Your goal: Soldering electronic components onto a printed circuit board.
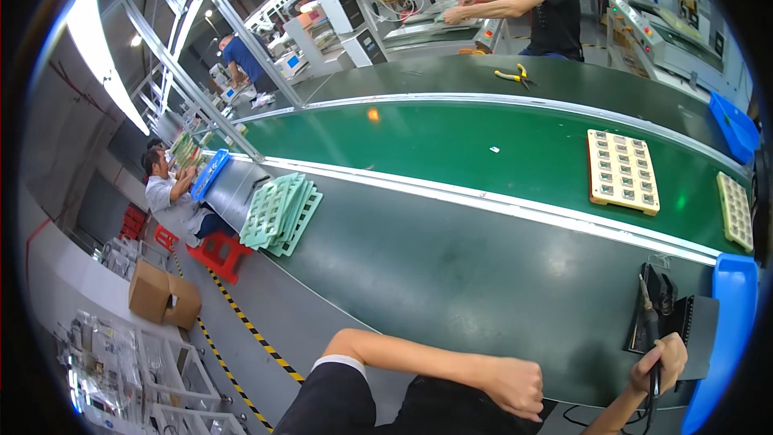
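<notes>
"Soldering iron (651, 324), black-handled: where is it?"

"At the lower right, near the worktop's close edge, its thin tip pointing away from the wearer, over a black stand (663, 293). I cannot tell whether tip and stand touch."

"And the hands?"

"The right hand (665, 359) grasps the iron's handle, fingers wrapped around it. The left hand (514, 387) is clenched in a fist in front of the wearer's body, at the worktop's edge; whether anything is inside, I cannot tell."

"What is around them?"

"Just right of the stand, a long blue tray (734, 314). The dark green worktop (451, 274) stretches left to a stack of pale green slotted plates (280, 213). Beyond a pale metal rail (483, 200) runs a brighter green strip (435, 141), carrying two cream trays of small square parts: one (623, 172) nearer the middle, another (734, 211) at the far right."

"Farther off?"

"Yellow-handled pliers (515, 76) lie on a dark surface, near a person in black (555, 4) working across the way."
</notes>
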A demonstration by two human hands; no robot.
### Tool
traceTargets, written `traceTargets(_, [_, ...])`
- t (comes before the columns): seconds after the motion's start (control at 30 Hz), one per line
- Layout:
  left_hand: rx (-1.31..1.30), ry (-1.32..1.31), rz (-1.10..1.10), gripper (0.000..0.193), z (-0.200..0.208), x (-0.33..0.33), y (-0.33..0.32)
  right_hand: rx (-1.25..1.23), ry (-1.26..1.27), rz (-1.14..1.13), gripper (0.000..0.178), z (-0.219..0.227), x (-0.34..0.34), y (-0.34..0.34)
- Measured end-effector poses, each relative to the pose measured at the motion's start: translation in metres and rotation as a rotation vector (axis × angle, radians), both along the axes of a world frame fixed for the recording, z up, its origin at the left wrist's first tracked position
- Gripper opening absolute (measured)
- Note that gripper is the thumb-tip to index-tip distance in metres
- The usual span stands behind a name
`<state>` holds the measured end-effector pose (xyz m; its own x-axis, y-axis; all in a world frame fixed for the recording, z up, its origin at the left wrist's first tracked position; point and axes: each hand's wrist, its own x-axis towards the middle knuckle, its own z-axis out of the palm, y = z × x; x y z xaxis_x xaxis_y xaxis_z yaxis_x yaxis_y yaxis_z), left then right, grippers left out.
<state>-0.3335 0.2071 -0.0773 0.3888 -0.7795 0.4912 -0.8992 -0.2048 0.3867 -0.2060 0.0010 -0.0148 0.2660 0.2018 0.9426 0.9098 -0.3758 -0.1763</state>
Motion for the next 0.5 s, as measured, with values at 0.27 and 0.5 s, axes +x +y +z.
traceTargets(0.27, [-0.004, -0.023, 0.039, 0.04, -0.014, 0.0, -0.003, 0.109, 0.025, 0.056, 0.018, 0.013, 0.011, 0.003])
traceTargets(0.5, [-0.045, -0.013, 0.052, 0.039, -0.013, -0.005, 0.003, 0.395, 0.082, -0.018, 0.028, 0.016, 0.022, 0.005])
